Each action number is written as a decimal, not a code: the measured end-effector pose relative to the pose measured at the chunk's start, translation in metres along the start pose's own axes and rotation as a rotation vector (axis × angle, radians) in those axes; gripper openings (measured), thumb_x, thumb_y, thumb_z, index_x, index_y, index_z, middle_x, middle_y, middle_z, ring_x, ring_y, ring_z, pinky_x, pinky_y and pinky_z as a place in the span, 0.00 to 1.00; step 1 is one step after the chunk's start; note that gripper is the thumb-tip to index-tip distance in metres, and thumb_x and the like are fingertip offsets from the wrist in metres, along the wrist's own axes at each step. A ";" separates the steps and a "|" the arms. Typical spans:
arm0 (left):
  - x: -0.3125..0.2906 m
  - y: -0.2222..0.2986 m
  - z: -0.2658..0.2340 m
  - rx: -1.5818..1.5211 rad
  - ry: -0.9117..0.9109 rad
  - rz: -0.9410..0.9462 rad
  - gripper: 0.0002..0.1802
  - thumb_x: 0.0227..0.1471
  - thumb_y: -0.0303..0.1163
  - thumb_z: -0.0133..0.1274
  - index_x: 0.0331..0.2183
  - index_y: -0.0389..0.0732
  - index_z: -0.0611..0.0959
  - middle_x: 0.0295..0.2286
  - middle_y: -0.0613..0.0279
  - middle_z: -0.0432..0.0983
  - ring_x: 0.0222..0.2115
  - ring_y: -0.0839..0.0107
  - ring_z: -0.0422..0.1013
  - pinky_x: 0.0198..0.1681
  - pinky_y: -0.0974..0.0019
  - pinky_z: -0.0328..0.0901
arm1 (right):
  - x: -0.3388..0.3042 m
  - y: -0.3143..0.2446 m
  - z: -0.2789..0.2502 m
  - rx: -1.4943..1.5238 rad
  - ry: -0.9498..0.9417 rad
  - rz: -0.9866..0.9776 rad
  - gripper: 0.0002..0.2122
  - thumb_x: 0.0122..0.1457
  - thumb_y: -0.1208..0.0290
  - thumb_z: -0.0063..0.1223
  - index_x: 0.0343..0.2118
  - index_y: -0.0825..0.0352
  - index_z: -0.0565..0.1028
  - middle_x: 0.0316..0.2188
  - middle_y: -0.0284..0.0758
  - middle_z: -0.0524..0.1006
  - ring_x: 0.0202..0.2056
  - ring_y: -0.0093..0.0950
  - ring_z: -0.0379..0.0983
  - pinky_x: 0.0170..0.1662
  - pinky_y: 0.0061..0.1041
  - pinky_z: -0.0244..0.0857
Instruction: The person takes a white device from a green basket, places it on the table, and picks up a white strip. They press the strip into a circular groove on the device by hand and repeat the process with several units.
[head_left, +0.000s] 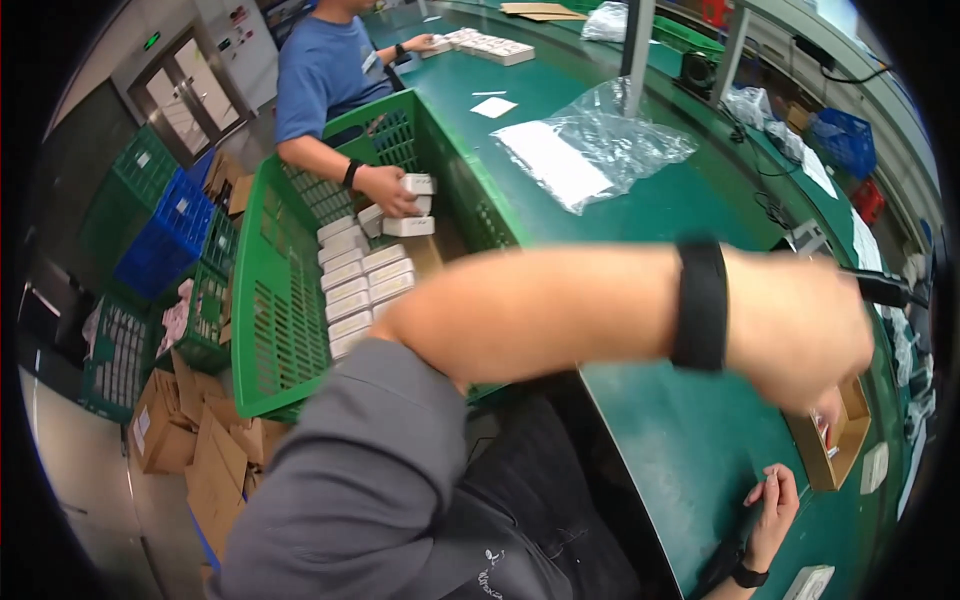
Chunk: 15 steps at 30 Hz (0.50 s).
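Observation:
My left arm, in a grey sleeve and with a black wristband (700,305), reaches across the view to the right. My left hand (810,345) is blurred and seen from the back, above a small open cardboard box (850,450). It is closed around a black handheld tool (885,290) that sticks out to the right. My right hand (772,510), with a black watch at the wrist, rests on the green table (690,440) at the lower right. Its fingers are curled, and a small pale piece (770,481) appears pinched at the fingertips.
A large green crate (275,320) on my left holds rows of white boxes (360,290). A co-worker in a blue shirt has a hand (388,190) on them. Clear plastic bags (600,145) lie on the table beyond. Flattened cardboard (200,440) and more crates (160,240) cover the floor.

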<state>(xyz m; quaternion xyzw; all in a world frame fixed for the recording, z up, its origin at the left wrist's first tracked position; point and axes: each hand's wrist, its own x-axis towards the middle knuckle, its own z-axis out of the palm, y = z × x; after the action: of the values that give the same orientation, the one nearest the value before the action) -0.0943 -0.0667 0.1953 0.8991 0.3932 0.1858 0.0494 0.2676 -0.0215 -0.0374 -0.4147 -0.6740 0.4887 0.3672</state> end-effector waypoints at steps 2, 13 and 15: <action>-0.041 -0.025 -0.032 0.034 0.205 -0.069 0.21 0.58 0.51 0.61 0.35 0.40 0.91 0.27 0.53 0.85 0.32 0.53 0.82 0.39 0.54 0.75 | 0.001 0.003 0.002 0.025 -0.031 0.048 0.07 0.73 0.75 0.48 0.41 0.72 0.77 0.26 0.31 0.73 0.24 0.20 0.66 0.29 0.21 0.62; -0.369 -0.167 -0.018 0.086 -0.100 -1.037 0.24 0.57 0.54 0.64 0.41 0.41 0.90 0.34 0.51 0.86 0.35 0.56 0.82 0.43 0.54 0.75 | -0.019 -0.030 0.001 -0.047 -0.091 0.316 0.10 0.74 0.70 0.52 0.45 0.71 0.81 0.34 0.33 0.81 0.36 0.23 0.74 0.45 0.24 0.67; -0.400 -0.183 0.039 -0.078 -0.348 -1.189 0.28 0.55 0.57 0.64 0.43 0.41 0.90 0.36 0.50 0.86 0.38 0.53 0.82 0.45 0.54 0.75 | -0.020 -0.040 0.012 -0.141 -0.101 0.315 0.10 0.74 0.70 0.52 0.45 0.71 0.81 0.34 0.33 0.81 0.36 0.23 0.74 0.45 0.24 0.67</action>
<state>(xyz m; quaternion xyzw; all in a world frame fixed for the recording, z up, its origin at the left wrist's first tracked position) -0.4540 -0.2291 -0.0017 0.5407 0.8061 -0.0086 0.2405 0.2561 -0.0513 -0.0039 -0.5148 -0.6508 0.5121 0.2219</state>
